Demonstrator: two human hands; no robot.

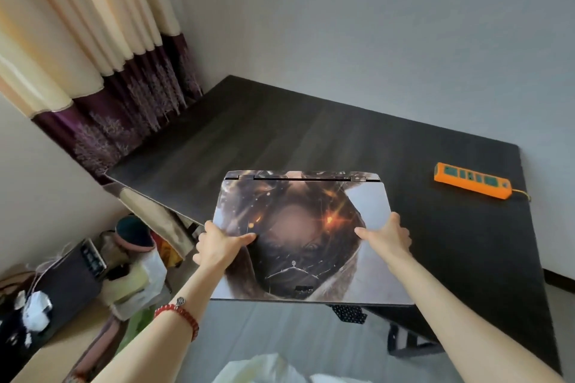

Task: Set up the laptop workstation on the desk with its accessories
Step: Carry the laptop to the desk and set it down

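Laptop (298,236), lid closed, sits in my two hands over the near edge of the desk (311,140), its far hinge side over the dark desktop and its near edge hanging out past the desk toward me. I cannot tell whether its underside touches the desk. Its lid carries a printed picture skin in browns and greys with an orange spark right of centre.

My left hand (217,246) grasps the laptop's left edge, thumb lying flat across the lid and the fingers wrapped underneath, out of sight. My right hand (389,238) grasps the right edge the same way, thumb on top pointing left. A red bead bracelet (182,315) circles my left wrist.

On the far right of the desk lies an orange power strip (471,180), well apart from the laptop, its cord running off the right edge. A cream and purple curtain (102,50) hangs at the far left beside the desk's far corner. On the floor at near left I see a heap of bags and bundles (124,261), too blurred to name.
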